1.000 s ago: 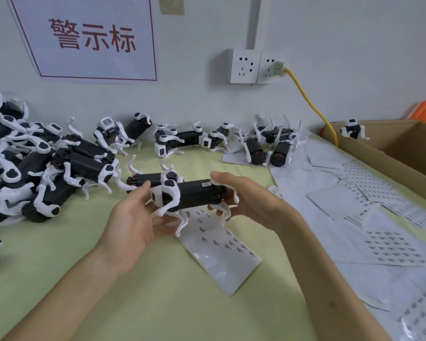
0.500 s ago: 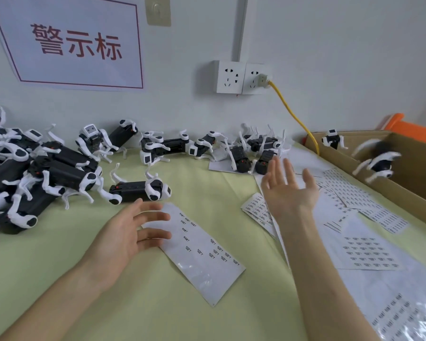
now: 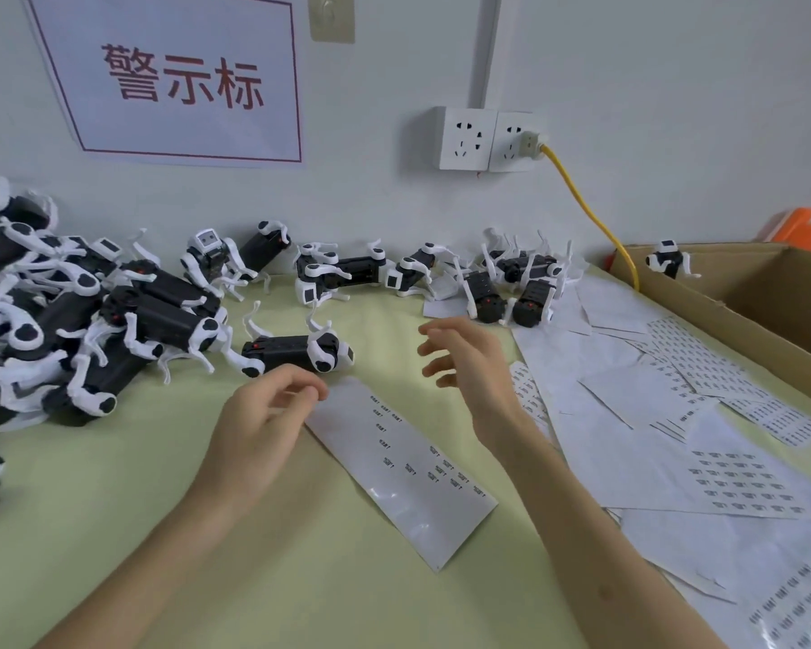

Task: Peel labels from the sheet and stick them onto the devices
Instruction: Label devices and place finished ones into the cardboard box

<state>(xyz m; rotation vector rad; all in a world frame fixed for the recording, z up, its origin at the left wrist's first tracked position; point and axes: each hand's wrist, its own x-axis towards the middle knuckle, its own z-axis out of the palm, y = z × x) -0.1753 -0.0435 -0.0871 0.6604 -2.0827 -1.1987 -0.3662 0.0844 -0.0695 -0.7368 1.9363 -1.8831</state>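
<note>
A long white label sheet [image 3: 403, 466] with small printed labels lies slantwise on the green table [image 3: 113, 508]. My left hand [image 3: 263, 428] sits at the sheet's upper left corner with loosely curled fingers; I cannot tell whether they touch the paper. My right hand [image 3: 469, 367] hovers above the sheet's far end, fingers relaxed and spread, holding nothing. The nearest device [image 3: 300, 353], a black robot dog with white legs, lies on its side just beyond my left hand.
A pile of devices [image 3: 66, 320] fills the left side. More devices [image 3: 441, 274] line the wall. Loose label sheets [image 3: 675, 414] cover the right. A cardboard box [image 3: 745, 292] at the far right holds a device [image 3: 670, 260]. A yellow cable [image 3: 595, 217] runs from the socket.
A second ago both hands held a device; it left them and flew toward the box. My right hand has swung back over the sheet, and my left hand's fingers have curled at the sheet's corner.
</note>
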